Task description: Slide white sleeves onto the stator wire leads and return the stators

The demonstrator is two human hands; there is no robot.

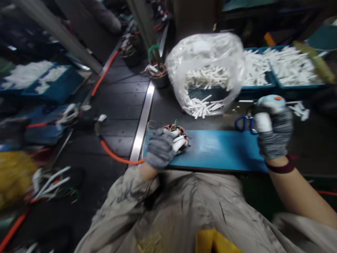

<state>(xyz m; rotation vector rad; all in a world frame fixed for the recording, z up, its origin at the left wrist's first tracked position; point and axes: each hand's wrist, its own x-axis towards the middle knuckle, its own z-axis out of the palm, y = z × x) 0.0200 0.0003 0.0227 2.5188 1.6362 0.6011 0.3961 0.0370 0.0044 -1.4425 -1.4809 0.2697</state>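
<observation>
My left hand [160, 147], in a grey knitted glove, grips the left side of a round motor stator [181, 135] with copper windings and white sleeves. The stator rests on a blue mat [213, 147] in front of me. Off to the right, my gloved right hand [276, 131] is raised above the mat's right end, its fingers curled. A pale, rounded shape with an orange patch shows at the top of that hand; whether it is held or is part of the glove's covering is unclear. Blue-handled scissors [244, 123] lie just left of the right hand.
A clear plastic bag [205, 52] of white sleeves stands behind the mat. Blue bins [279, 86] heaped with white sleeves are at the back right. A metal rail [142, 123] and an orange hose [113, 154] run on the left. Another stator [159, 75] stands farther back.
</observation>
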